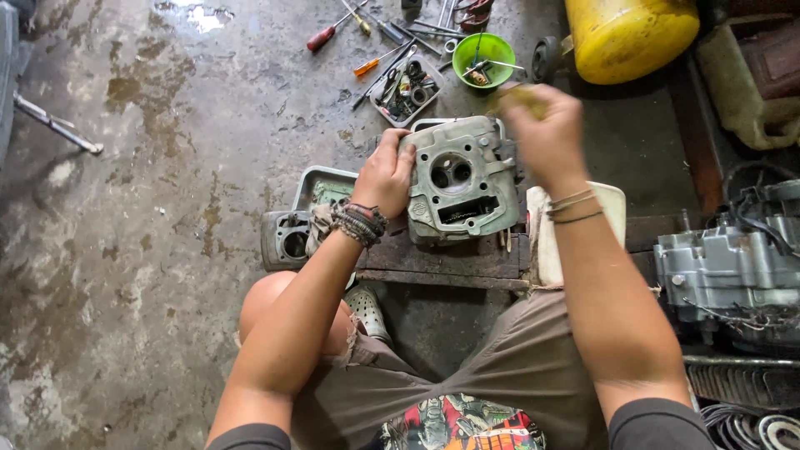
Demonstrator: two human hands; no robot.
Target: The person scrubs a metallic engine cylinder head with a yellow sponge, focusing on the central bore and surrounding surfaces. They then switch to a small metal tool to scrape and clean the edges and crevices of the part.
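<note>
1. While the left hand [385, 173] grips the left edge of the grey cylinder head [461, 177], that casting rests tilted on a dark wooden block [442, 258] between the knees;
2. the right hand [542, 133] hovers blurred over its upper right corner, closed on something yellowish; what it is, I cannot tell;
3. a green bowl [483, 50], parts tray [407, 90] and screwdrivers [379, 60] lie beyond on the concrete floor [150, 208].

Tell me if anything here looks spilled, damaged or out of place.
Wet, stained patches spread across the concrete floor, with a shiny puddle at the top. Screwdrivers lie scattered loose there. The cylinder head in the left hand shows no visible damage.
</note>
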